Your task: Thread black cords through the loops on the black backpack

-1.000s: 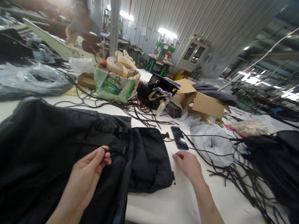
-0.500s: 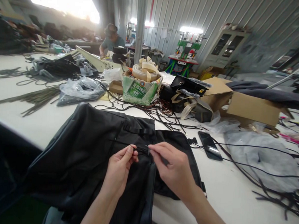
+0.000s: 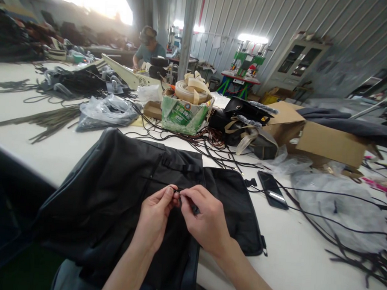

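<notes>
Item: one large bag of smooth black material (image 3: pixel 114 201), spread before you on the white tabletop (image 3: pixel 298 248), its front panel under both your hands.
Item: one rounded flat section of black fabric with piped edging (image 3: pixel 232 202), lying to the right of the panel.
Item: one thin black cord-like piece (image 3: pixel 177 190), tiny in view, held just above the panel.

Left hand (image 3: pixel 155 218): yours, thumb and forefinger pinching that piece.
Right hand (image 3: pixel 206 218): yours, thumb and forefinger drawn together in a pinch, their tips meeting the left's (what they grip is too small to tell), other fingers curled.

Change noted: a second ago your right hand was out over the tabletop, beyond the rounded section; half a second ago it was over the bag, a little apart from the left. Now the fingertips meet. Judged from this, reaching has given way to close, two-handed work at one small spot.

Nearby: one dark, glossy rectangular phone (image 3: pixel 272 190), flat beside the rounded section; one green-and-white printed carton (image 3: pixel 182 116), beyond the bag, bearing rolled beige webbing (image 3: pixel 187 91).
</notes>
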### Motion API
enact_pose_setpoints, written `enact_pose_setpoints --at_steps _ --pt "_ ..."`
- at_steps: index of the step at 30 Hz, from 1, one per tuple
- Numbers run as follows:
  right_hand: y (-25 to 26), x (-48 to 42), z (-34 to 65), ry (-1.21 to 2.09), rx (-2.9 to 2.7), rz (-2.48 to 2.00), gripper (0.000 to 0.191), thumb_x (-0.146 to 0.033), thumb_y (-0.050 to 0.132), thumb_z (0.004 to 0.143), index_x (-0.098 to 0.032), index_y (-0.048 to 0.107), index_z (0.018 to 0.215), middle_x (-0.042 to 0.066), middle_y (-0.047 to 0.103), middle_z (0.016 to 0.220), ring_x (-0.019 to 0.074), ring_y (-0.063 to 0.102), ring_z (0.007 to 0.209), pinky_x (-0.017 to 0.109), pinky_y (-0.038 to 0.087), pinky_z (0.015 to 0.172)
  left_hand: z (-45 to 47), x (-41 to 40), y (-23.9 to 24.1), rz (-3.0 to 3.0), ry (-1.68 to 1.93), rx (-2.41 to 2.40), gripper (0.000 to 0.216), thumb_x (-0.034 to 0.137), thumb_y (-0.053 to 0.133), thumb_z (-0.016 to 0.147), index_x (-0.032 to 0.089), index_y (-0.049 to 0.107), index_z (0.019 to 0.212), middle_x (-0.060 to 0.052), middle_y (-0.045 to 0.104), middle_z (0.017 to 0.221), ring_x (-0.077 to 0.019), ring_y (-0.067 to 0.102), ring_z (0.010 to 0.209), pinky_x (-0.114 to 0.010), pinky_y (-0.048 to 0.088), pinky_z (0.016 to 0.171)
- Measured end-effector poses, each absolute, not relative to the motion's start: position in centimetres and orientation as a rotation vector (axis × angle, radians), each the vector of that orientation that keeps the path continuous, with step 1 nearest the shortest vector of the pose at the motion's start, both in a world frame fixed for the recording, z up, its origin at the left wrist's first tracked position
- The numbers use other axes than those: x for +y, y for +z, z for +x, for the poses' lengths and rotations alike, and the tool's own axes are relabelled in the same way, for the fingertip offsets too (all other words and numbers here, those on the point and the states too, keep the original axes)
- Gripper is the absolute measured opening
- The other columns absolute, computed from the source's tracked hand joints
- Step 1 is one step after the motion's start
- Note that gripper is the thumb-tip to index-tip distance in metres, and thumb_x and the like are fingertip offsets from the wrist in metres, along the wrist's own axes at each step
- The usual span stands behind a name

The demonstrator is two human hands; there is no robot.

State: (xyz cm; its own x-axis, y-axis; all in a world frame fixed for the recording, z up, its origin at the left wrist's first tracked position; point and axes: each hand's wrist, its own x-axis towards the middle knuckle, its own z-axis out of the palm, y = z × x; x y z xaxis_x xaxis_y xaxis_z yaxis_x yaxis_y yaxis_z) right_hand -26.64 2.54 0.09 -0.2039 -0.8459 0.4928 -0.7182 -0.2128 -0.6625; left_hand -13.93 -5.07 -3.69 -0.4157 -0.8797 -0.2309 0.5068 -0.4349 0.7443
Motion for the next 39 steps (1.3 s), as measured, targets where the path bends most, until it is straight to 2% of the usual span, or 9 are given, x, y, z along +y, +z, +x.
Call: enact_pose_setpoints --at_steps 14,27,39 --pt "-0.6 2.2 -26.4 -1.431 1.867 -1.86 0.019 -0.009 0.061 0.103 -0.022 0.075 0.104 0.004 0.072 0.1 0.0162 0.069 0.088 0.028 0.056 0.08 -14.1 -4.9 -3.1 0.821 -1.952 -0.688 0.056 0.05 0.11 0.062 0.011 0.087 0.096 -0.009 0.078 0.086 -0.0145 0.069 0.078 -0.019 0.061 0.073" --pt "-0.3 1.7 -26.4 -1.294 1.915 -1.875 0.021 -0.01 0.057 0.104 -0.02 0.073 0.094 0.003 0.064 0.091 0.0162 0.062 0.08 0.031 0.047 0.072 -14.1 -4.9 -3.5 0.853 -1.921 -0.675 0.059 0.051 0.111 0.06 0.011 0.087 0.096 -0.009 0.079 0.091 -0.0148 0.071 0.082 -0.019 0.063 0.076" --pt "-0.9 1.4 -26.2 -1.407 1.825 -1.844 0.021 -0.012 0.056 0.107 -0.021 0.074 0.101 0.005 0.066 0.093 0.0176 0.064 0.082 0.032 0.051 0.075 -14.1 -4.8 -3.6 0.848 -1.893 -0.695 0.056 0.051 0.109 0.064 0.011 0.087 0.097 -0.009 0.077 0.088 -0.0144 0.068 0.08 -0.019 0.062 0.073"
